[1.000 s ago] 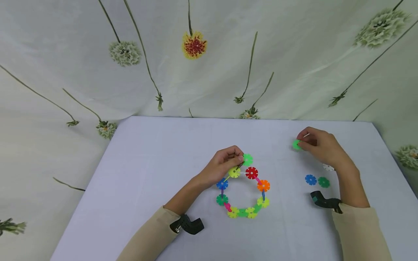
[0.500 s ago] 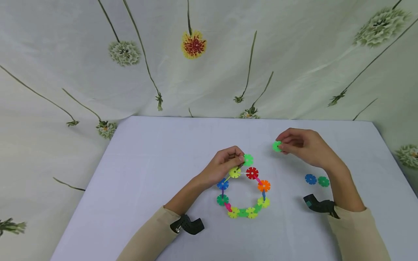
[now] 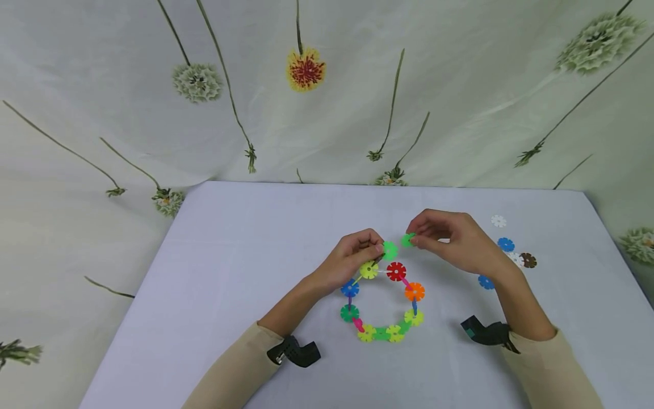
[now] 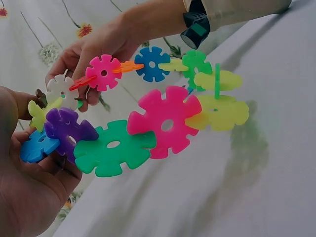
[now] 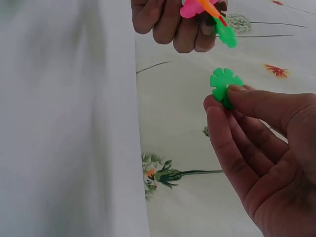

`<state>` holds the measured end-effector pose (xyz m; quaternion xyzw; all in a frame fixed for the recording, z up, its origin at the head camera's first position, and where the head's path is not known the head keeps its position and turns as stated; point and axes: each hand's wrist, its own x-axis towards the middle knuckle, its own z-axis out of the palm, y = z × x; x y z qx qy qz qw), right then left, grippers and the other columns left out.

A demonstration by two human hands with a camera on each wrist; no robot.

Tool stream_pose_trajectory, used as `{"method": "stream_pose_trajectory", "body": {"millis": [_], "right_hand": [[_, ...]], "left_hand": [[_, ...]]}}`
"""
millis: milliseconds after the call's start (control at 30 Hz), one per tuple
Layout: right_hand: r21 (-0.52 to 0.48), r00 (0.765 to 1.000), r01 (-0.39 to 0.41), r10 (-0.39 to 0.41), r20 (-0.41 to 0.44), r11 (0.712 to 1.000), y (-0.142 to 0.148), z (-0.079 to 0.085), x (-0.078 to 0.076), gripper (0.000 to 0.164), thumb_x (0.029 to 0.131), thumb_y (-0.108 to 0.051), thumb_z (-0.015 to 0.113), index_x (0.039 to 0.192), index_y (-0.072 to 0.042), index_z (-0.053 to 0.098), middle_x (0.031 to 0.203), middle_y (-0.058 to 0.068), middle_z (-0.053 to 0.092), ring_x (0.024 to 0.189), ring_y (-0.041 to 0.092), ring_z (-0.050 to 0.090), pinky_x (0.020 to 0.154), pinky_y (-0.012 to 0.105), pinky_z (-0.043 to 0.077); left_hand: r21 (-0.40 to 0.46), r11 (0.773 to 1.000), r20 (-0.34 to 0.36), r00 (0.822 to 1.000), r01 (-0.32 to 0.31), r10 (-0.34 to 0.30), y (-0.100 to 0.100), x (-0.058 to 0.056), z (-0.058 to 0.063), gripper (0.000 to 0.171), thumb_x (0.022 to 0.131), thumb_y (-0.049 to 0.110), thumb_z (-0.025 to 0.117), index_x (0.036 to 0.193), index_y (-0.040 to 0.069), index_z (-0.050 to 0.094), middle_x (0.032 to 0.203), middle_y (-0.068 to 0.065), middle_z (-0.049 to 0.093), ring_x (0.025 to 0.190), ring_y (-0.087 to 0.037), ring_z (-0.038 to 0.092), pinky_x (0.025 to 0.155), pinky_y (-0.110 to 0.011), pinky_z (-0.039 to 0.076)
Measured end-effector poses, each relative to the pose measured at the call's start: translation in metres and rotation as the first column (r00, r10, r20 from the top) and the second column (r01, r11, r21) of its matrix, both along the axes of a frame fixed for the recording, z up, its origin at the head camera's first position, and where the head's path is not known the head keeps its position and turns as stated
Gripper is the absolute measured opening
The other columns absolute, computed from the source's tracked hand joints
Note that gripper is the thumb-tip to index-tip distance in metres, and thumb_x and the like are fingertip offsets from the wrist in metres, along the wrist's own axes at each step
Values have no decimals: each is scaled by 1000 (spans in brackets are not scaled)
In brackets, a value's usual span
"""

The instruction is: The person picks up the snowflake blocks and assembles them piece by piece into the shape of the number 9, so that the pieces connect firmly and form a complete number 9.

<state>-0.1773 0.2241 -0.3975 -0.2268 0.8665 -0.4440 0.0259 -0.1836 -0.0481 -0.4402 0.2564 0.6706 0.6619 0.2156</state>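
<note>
My left hand [image 3: 342, 262] holds up a closed ring of interlocking snowflake discs [image 3: 396, 271] in many colours, gripping it near its upper left. A light green disc [image 3: 390, 250] sticks out at those fingertips, on the side toward the right hand. Between thumb and fingers my right hand [image 3: 457, 241] pinches a separate green snowflake disc [image 5: 224, 81], a short gap away from the left fingertips. In the left wrist view, purple [image 4: 69, 133] and pink discs [image 4: 165, 123] form the near side of the ring, while the right hand shows behind it.
Loose discs lie on the white table [image 3: 255, 227] to the right: white [image 3: 498, 221], blue [image 3: 506, 244] and brown [image 3: 529, 261] among them, some partly behind the right forearm. A flower-printed cloth [image 3: 357, 102] hangs along the table's back edge.
My right hand has travelled left with the green disc, from the table's right side to close beside the left hand. Loose discs once behind its arm now show. The left hand stays nearly still.
</note>
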Motion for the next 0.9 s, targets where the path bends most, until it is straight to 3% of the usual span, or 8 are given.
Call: {"method": "stream_pose_trajectory", "body": {"millis": [333, 667, 900], "right_hand": [[-105, 996, -76, 70, -64, 992, -14, -1, 4, 19, 97, -6, 78, 108, -21, 77, 101, -5, 78, 91, 13, 76, 88, 24, 62], [-57, 990, -72, 64, -122, 996, -19, 0, 8, 22, 93, -2, 81, 104, -20, 80, 97, 0, 81, 87, 10, 77, 84, 23, 63], [-30, 979, -71, 64, -193, 997, -24, -2, 9, 24, 91, 2, 82, 102, -20, 81, 95, -6, 81, 83, 6, 77, 79, 21, 62]], "left_hand": [[5, 1000, 18, 1000, -6, 6, 0, 1, 0, 17, 110, 8, 50, 110, -5, 61, 90, 0, 58, 80, -10, 54, 75, -19, 49], [-2, 1000, -2, 1000, -12, 12, 0, 1, -4, 17, 111, 10, 52, 110, -4, 62, 88, -1, 55, 76, -11, 53, 72, -21, 47], [-30, 998, -27, 999, -48, 48, -2, 0, -4, 16, 111, 11, 54, 110, -2, 64, 87, -1, 56, 74, -11, 53, 70, -20, 46]]}}
